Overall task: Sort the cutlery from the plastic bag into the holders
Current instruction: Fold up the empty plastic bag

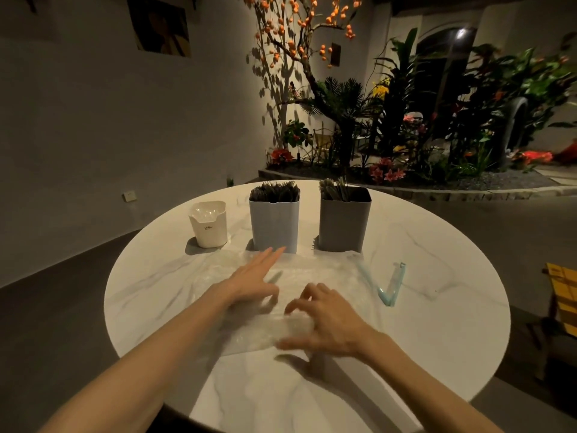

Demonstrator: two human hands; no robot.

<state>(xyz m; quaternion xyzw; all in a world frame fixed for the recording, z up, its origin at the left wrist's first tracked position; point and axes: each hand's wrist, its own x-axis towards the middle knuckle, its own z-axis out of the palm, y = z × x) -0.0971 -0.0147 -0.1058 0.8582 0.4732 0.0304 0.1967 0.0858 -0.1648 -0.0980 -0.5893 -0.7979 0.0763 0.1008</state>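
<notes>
On a round marble counter [437, 323], a clear plastic bag [312, 273] lies flat before three holders: white [208, 225], pale blue [274, 221], grey [342, 221]. Left hand [253, 282] rests flat on it, fingers straight; right hand [324, 320] presses its near edge, fingers curled. Dark cutlery [276, 192] stands in the blue and grey holders.

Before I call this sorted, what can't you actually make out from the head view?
- Plastic bag: whether any cutlery remains inside; clear crinkled film, both hands over it.
- Right hand: motion-blurred fingertips, grip on the bag unclear.
- Light blue holder, grey holder: cutlery types too dark to tell.
- White holder: contents indistinct.
</notes>
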